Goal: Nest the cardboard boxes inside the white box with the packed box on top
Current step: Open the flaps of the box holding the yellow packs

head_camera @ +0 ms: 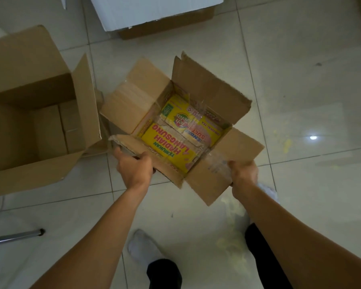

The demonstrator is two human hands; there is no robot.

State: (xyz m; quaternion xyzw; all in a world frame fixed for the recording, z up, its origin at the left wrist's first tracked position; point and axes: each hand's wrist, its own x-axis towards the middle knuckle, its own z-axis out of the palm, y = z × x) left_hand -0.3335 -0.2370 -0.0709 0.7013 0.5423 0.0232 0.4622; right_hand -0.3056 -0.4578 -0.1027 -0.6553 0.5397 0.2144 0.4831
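Cut off by the far edge: big white box [154, 11], top unseen. Cropped at the left edge: large empty brown cardboard box [29, 113] and shiny metal tube [15, 236]. Hidden under flaps: fingertips of both hands. Blurred: small print on yellow packets [175, 130].

Packed box [196, 94] centre; empty box [29, 113] left; white box [154, 9] behind.

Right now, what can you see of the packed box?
The packed box is brown corrugated cardboard with all four flaps open and clear tape remnants on them. Yellow printed cartons fill it. It sits over the tiled floor, beside an empty box. The left hand and right hand each hold a near flap.
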